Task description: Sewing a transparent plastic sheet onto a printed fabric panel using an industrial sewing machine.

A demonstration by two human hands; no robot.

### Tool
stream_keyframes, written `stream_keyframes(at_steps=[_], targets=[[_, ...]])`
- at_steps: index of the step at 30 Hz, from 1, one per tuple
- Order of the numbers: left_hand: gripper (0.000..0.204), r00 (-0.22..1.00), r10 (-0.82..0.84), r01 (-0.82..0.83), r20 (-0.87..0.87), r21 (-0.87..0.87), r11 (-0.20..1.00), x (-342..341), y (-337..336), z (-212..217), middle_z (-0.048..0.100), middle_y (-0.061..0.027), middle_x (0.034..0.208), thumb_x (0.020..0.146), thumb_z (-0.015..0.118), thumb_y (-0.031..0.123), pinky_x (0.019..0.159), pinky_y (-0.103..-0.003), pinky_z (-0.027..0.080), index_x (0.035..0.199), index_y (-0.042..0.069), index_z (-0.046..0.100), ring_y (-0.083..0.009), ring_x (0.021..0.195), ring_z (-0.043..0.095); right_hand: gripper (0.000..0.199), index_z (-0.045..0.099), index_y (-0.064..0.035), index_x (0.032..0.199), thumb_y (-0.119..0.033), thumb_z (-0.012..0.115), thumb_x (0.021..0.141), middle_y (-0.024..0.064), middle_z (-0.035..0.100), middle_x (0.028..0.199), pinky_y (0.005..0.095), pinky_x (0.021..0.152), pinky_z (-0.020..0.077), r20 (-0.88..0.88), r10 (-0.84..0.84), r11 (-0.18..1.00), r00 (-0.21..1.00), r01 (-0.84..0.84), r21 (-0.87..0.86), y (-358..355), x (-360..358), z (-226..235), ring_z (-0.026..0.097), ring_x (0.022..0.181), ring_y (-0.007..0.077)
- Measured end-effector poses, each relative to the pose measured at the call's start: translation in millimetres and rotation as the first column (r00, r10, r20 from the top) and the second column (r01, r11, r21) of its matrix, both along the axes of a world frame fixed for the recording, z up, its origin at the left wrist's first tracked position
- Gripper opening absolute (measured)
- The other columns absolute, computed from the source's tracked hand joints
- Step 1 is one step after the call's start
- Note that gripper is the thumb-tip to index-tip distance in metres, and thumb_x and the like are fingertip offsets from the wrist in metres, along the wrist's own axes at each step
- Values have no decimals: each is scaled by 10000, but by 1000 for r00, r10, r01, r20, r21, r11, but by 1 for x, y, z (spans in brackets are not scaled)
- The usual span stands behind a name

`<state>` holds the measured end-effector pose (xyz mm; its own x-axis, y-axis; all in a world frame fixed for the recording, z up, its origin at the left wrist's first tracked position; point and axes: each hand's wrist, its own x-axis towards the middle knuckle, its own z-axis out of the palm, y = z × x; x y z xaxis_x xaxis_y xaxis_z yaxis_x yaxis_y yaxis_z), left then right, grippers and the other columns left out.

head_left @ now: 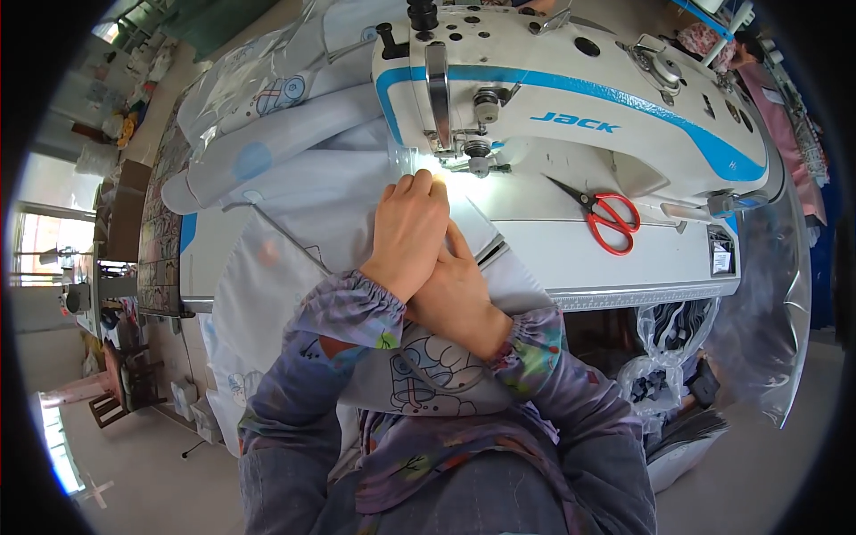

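Observation:
A piece of pale grey fabric (pixel 259 294) with blue printed cartoon figures lies under the needle of a white and blue sewing machine (pixel 571 107) and drapes down over my lap. Close in front of the lit presser foot, my left hand (pixel 408 234) is closed, its bent fingers gripping the fabric. My right hand (pixel 456 299) crosses beneath it and rests against the cloth. One bent finger of the right hand shows; the others are hidden under my left hand, as is the cloth edge there.
Red-handled scissors (pixel 613 223) lie open on the machine bed to the right. More printed fabric (pixel 303 134) is heaped at the back left, partly under clear plastic. A plastic bag with dark scraps (pixel 664 374) hangs below the table's right front edge (pixel 642 294).

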<state>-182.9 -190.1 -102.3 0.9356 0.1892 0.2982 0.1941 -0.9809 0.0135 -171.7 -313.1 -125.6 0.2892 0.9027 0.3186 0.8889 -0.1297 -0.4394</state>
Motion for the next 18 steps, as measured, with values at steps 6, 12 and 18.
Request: stream_keyframes(at_steps=[6, 12, 18], targets=[[122, 1000, -17, 17, 4, 6, 1000, 5, 0, 6, 621, -70, 955, 781, 637, 87, 845, -398, 484, 897, 65, 669, -257, 936, 630, 525, 658, -131, 1293, -398, 664, 841, 89, 645, 1331, 525, 1221, 201, 130, -128, 991, 983, 121, 56, 19, -3, -9, 479, 1378, 261], [272, 1000, 28, -30, -11, -187, 982, -2, 20, -2, 624, -68, 944, 815, 592, 59, 930, -428, 421, 1058, 90, 712, -255, 950, 644, 585, 663, -106, 1272, -467, 678, 812, 94, 648, 1303, 488, 1205, 247, -41, 97, 995, 994, -98, -34, 12, 2, 3, 513, 1334, 241], [273, 997, -10, 8, -72, -24, 1000, -1, 11, 7, 632, -59, 939, 834, 577, 71, 877, -376, 436, 1072, 113, 706, -245, 953, 653, 603, 532, -79, 1392, -389, 598, 879, 119, 589, 1365, 419, 1133, 365, 33, 63, 998, 997, -64, 13, 27, -20, -3, 556, 1278, 265]])
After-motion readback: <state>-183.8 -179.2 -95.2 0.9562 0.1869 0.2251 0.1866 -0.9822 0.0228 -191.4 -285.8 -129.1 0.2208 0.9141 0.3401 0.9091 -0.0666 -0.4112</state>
